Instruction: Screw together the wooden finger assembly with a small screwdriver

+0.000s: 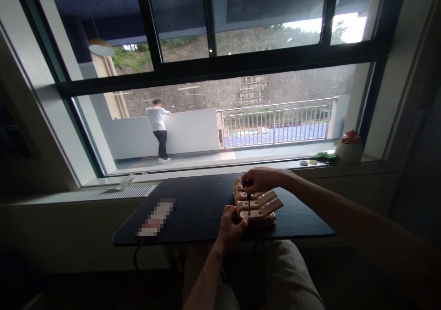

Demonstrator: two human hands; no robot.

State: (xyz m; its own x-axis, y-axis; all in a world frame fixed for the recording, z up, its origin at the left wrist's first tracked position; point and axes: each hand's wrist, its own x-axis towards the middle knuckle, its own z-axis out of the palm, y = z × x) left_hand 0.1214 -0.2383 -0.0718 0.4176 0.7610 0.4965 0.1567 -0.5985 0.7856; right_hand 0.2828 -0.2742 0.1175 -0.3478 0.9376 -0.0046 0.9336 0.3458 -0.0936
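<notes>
A light wooden rack (258, 212) with several slanted arms lies on the right half of the dark table (196, 209). My right hand (262, 180) is closed around the dark handle of a screwdriver (249, 203), which stands upright with its tip down at the near piece of the rack. Low at the rack's left end, my left hand (230, 225) grips its near corner between thumb and fingers. The fingers of that hand are partly hidden behind the wood. Dark round holes show in the wooden pieces.
A blurred-out flat item (156, 218) lies at the table's left. On the sill stand a white pot with an orange lid (349, 148) and small rolls (304, 163). A crumpled plastic bag (126, 183) rests above the radiator. Outside the window, a person (158, 126) leans on a wall.
</notes>
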